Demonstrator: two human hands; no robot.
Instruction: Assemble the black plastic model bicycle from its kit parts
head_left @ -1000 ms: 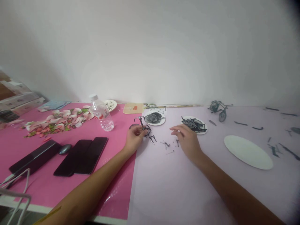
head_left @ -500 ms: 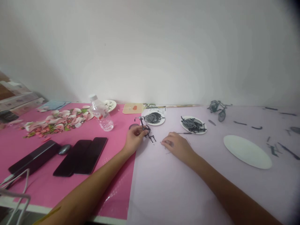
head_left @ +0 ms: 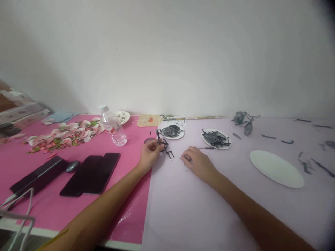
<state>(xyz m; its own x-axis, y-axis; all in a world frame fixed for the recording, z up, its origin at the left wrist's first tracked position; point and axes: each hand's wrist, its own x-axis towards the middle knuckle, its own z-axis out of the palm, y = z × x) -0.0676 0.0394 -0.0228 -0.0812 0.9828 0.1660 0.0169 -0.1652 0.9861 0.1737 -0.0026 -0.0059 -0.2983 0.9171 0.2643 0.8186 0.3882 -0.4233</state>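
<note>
My left hand (head_left: 148, 157) is closed around a partly built black model bicycle (head_left: 158, 135), its handlebars pointing up and a wheel (head_left: 149, 141) showing behind my fingers. Bare frame ends stick out beyond my fingertips on the right. A short way right of it, my right hand (head_left: 197, 162) rests low over the white surface, thumb and fingers pinched together. Whatever sits in that pinch is too small to make out. Tiny thin pieces lie just under this hand. Beyond it is a thin dark rod-like tool (head_left: 206, 148), partly hidden by the hand.
Two white plates hold black wheels (head_left: 169, 131) and bicycle frames (head_left: 216, 138). Farther right are another model bicycle (head_left: 243, 122), a white oval plate (head_left: 277, 169) and scattered dark parts (head_left: 305, 165). On pink at left are a bottle (head_left: 113, 127), petals (head_left: 68, 134), phones (head_left: 95, 174) and a mouse (head_left: 72, 166).
My right hand's fingertips have curled in slightly near the surface. My left hand and the model bicycle have stayed where they were.
</note>
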